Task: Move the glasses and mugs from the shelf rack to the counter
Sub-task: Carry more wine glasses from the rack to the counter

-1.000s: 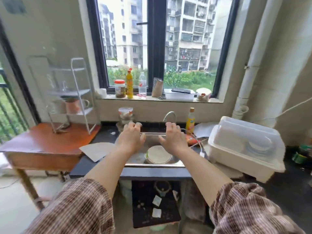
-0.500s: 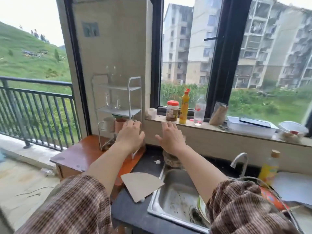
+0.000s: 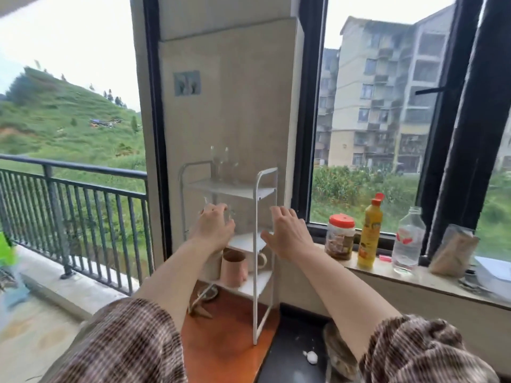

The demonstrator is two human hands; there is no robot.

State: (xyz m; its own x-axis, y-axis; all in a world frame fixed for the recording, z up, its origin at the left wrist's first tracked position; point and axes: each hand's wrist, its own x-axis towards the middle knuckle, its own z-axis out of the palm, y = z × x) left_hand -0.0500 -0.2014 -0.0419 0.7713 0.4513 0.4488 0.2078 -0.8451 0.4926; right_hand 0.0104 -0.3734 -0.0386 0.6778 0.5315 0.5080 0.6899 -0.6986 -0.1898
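A white three-tier shelf rack [image 3: 257,244] stands on a wooden table against the wall. Clear glasses [image 3: 222,164] stand on its top tier. My left hand [image 3: 214,229] reaches into the middle tier, fingers curled at a clear glass [image 3: 230,215]; the hand hides whether it grips the glass. On the bottom tier are a pink mug [image 3: 235,269], a white mug [image 3: 259,261] behind it, and a pale mug [image 3: 214,265] partly hidden by my left arm. My right hand [image 3: 287,233] hovers with fingers spread beside the rack's right front post, holding nothing.
The orange-brown table [image 3: 229,344] meets a dark counter [image 3: 293,363] on the right, where a small white lump [image 3: 311,357] lies. On the window sill [image 3: 414,277] are a red-lidded jar [image 3: 340,236], a yellow bottle [image 3: 370,230], a clear bottle [image 3: 408,240] and a bag [image 3: 453,251]. A balcony railing [image 3: 69,211] runs at left.
My view has swung left from the sink and closed in on the rack. Both hands have risen from the rack's lower tier to its middle tier; the left now reaches inside at a glass.
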